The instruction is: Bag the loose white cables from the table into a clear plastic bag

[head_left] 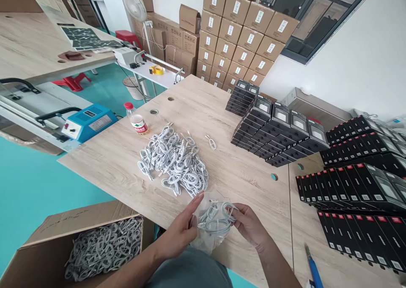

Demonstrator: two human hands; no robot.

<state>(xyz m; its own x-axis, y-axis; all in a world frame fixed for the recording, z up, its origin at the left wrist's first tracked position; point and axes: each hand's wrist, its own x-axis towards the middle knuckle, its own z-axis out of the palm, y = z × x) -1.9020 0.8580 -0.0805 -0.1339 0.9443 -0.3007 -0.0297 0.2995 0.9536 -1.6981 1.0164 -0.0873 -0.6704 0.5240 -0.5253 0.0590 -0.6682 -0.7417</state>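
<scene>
Nearer me than the cable pile (174, 161), my right hand (249, 224) pinches a coiled cable (218, 229) at a clear bag (206, 243); my left hand (180, 229) is half curled there, hold unclear. The coil seems light, springy, best held across its loops.

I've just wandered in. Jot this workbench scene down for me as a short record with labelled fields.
Left hand: at the edge of a clear bag, index finger extended; its grip is partly hidden
Right hand: pinching a coiled cable at the bag
On the table, ahead: a heap of pale coiled cables, with one single cable lying apart
Drink: red-capped bottle, upright, beyond the heap
Lower left: open carton holding more cables
Right side: stacked black boxes
</scene>
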